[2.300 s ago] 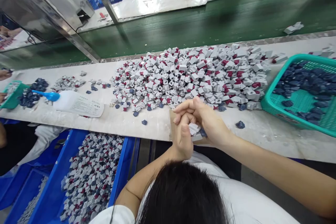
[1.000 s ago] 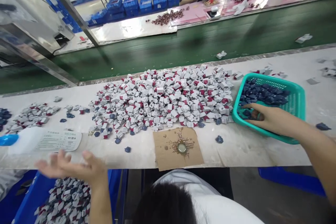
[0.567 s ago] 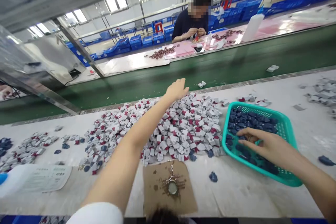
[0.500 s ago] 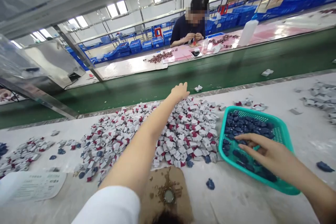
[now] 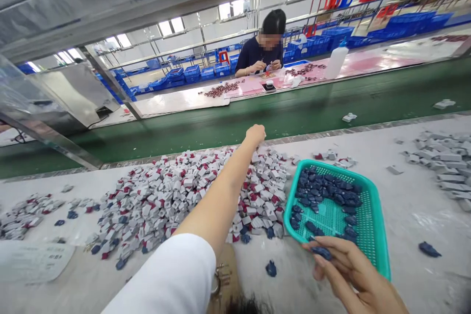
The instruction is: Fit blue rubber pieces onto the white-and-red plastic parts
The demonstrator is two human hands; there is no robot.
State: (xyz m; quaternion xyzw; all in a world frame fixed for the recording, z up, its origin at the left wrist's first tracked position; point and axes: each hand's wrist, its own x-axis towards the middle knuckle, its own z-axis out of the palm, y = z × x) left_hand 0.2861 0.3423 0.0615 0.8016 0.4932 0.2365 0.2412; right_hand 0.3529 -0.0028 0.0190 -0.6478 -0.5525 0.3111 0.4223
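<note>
My left hand (image 5: 256, 133) reaches out at the far edge of a heap of grey and dark red pieces (image 5: 158, 191), by the green belt. Its fingers are curled together, and whatever they may hold is hidden. My right hand (image 5: 342, 267) pinches a dark blue piece (image 5: 321, 252) between thumb and fingers, over the near edge of a teal basket (image 5: 382, 240). More dark blue pieces (image 5: 327, 186) lie inside the basket, mostly at its far side. A single dark blue piece (image 5: 271, 268) rests on the table left of my right hand.
Beyond the green belt (image 5: 176, 132), a person (image 5: 259, 51) works at a pink-topped table beside a white bottle (image 5: 336, 61). Grey pieces (image 5: 447, 157) lie at the right. A brown board (image 5: 230, 274) is near me. A metal post (image 5: 110, 81) stands left.
My right hand has come out of the basket's inside toward me with a dark blue piece. My left hand's fingers have curled in. The view has shifted, and a grey piece on the belt sits farther right.
</note>
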